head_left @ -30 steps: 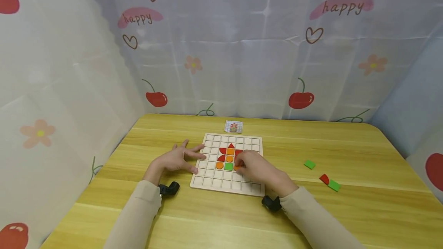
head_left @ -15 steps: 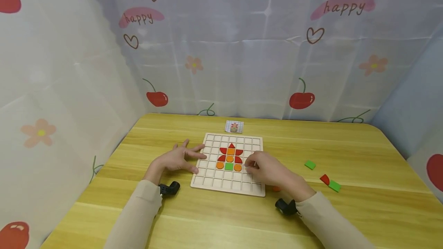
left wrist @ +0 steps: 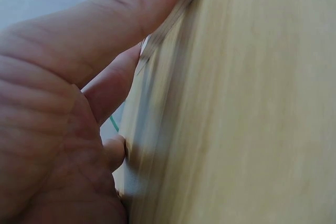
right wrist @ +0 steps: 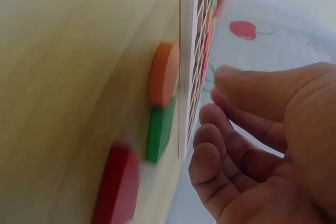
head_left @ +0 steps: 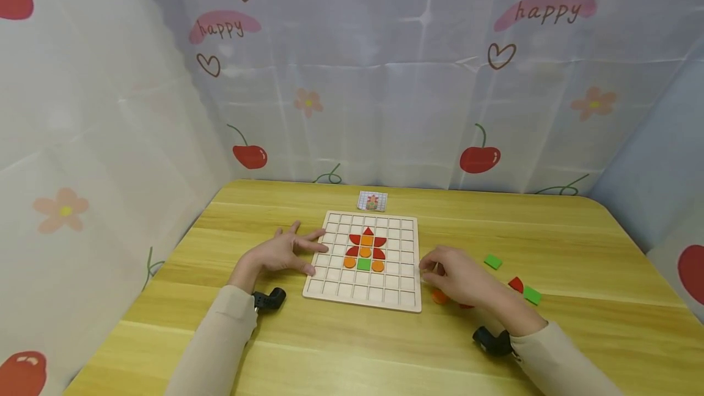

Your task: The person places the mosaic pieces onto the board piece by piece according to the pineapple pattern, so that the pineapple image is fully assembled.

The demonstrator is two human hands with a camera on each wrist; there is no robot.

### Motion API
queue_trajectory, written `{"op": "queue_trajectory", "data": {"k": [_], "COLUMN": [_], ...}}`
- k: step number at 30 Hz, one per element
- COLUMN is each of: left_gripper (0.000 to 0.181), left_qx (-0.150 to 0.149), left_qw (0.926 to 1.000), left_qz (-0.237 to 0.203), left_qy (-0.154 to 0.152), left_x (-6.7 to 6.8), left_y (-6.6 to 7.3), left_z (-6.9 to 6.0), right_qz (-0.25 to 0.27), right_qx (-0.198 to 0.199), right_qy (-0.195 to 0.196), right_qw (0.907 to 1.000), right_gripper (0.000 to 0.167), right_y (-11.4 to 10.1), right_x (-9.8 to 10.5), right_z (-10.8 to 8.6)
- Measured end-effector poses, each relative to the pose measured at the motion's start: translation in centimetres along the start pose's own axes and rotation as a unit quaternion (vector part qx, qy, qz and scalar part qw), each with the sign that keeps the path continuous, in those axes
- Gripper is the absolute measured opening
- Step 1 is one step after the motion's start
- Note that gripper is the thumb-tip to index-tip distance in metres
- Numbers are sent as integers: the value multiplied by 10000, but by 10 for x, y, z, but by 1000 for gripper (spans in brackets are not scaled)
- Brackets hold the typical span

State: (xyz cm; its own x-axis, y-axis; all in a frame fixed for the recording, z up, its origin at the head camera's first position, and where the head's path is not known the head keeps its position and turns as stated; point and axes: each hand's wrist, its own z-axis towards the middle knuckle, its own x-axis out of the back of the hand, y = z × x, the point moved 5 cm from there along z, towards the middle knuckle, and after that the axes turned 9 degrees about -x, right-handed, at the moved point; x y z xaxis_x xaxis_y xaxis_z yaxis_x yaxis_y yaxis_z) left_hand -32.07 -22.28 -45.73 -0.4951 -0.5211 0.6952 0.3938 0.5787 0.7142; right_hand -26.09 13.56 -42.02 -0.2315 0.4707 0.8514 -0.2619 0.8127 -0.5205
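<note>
A wooden grid board lies on the table, with red, orange and green pieces set in its middle cells. Among these are a red triangle, an orange square and a green square flanked by orange discs. My left hand rests at the board's left edge, fingers spread. Just off the right edge hovers my right hand, fingers loosely bent and nothing between them. Beneath it on the table lie an orange disc, a green piece and a red piece, partly hidden in the head view.
A small printed pattern card lies behind the board. Farther right are a green piece, a red quarter-round piece and another green piece. A patterned curtain hangs along the table's back.
My right hand has moved off the board to the right, uncovering the red pieces and orange disc on that side. The loose orange disc beside the board now shows. My left hand stays put.
</note>
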Motion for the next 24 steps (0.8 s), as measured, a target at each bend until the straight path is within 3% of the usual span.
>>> {"op": "queue_trajectory", "data": {"k": [14, 24], "left_gripper": [56, 57], "left_qx": [3, -11], "left_qw": [10000, 10000], "left_qz": [28, 61], "left_qy": [-9, -18], "left_x": [0, 1], "left_y": [-1, 1], "left_z": [0, 0], "right_qz": [59, -306], "right_qx": [173, 12], "right_qy": [-82, 331], "right_qw": [9998, 9990], "right_gripper": [19, 16], "right_y": [34, 54], "right_x": [13, 24], "right_z": [-30, -42]}}
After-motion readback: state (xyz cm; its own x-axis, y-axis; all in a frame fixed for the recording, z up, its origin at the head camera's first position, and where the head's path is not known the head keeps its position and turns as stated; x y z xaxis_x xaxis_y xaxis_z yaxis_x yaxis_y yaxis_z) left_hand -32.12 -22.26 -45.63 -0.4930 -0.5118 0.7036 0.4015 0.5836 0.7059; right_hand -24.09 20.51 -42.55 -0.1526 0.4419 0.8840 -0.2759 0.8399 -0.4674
